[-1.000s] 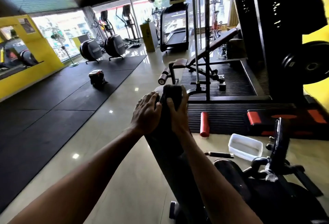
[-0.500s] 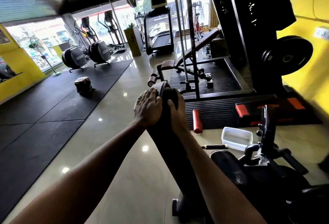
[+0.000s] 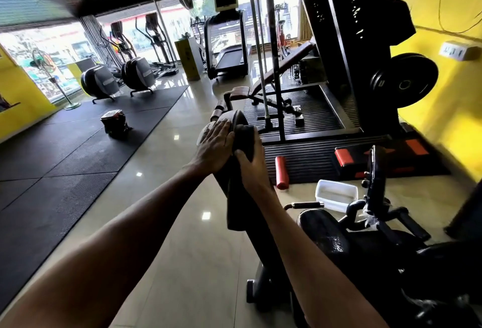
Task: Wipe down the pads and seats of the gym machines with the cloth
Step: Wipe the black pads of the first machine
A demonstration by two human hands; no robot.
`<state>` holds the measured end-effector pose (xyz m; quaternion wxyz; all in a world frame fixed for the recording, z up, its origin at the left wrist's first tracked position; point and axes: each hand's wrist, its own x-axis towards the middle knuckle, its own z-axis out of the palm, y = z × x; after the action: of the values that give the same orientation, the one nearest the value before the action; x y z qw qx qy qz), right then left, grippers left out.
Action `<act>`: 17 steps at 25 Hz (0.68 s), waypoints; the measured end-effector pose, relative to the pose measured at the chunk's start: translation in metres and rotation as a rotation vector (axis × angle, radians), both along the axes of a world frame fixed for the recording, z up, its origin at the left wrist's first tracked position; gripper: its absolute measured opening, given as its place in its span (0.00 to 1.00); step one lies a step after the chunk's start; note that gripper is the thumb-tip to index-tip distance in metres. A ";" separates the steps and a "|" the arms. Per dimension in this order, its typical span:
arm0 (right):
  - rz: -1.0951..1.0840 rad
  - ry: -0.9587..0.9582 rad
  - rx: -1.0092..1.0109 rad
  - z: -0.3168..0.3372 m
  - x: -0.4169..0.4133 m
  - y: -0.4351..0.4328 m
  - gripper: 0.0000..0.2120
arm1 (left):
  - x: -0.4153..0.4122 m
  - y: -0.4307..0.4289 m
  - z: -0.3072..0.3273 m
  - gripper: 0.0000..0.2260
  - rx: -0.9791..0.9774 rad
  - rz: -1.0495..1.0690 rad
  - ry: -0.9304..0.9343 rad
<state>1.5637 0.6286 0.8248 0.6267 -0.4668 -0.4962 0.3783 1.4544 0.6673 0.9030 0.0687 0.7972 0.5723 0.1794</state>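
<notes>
Dark cloth over rounded pad

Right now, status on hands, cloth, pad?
Left hand flat on pad, top end. Right hand grips cloth against pad. No obstruction seen on pad.

Single head-worn wide-angle view, facing forward-down, near pad.

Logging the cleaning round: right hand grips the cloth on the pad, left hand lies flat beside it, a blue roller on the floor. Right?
The roller is red, not blue; the head view shows it. Otherwise yes: the right hand grips the cloth on the pad, the left hand flat beside it.
</notes>
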 end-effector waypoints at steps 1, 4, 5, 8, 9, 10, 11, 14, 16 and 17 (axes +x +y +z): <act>0.018 -0.037 0.072 -0.012 -0.004 -0.013 0.40 | -0.001 0.000 -0.001 0.24 0.006 -0.007 0.006; -0.003 -0.088 0.049 -0.055 0.004 -0.035 0.35 | -0.001 0.000 -0.002 0.24 0.015 -0.013 0.000; -0.028 -0.041 -0.017 -0.061 0.009 -0.031 0.32 | 0.000 0.000 -0.002 0.24 0.028 -0.012 0.000; -0.086 0.022 -0.283 -0.035 0.012 -0.009 0.31 | 0.000 0.000 -0.005 0.25 0.052 -0.013 -0.011; -0.101 0.010 -0.293 -0.020 0.005 -0.007 0.34 | 0.000 0.001 -0.005 0.25 0.056 -0.010 -0.010; -0.106 -0.015 -0.230 -0.007 -0.004 -0.011 0.37 | -0.001 0.001 -0.006 0.24 0.058 -0.004 -0.006; -0.092 -0.038 -0.137 0.002 -0.013 -0.019 0.40 | -0.002 0.002 -0.006 0.24 0.056 -0.013 -0.005; -0.036 -0.142 0.016 0.001 -0.018 -0.036 0.52 | -0.003 0.002 -0.007 0.26 0.057 -0.031 -0.005; -0.012 -0.211 0.044 -0.003 -0.009 -0.022 0.59 | -0.004 0.006 -0.006 0.23 0.057 -0.024 -0.025; -0.010 -0.230 0.055 -0.005 -0.005 -0.017 0.60 | -0.003 0.006 -0.006 0.23 0.062 -0.018 -0.025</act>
<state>1.5584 0.6113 0.8197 0.5802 -0.4922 -0.5725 0.3054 1.4513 0.6731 0.8969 0.0528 0.8019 0.5582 0.2063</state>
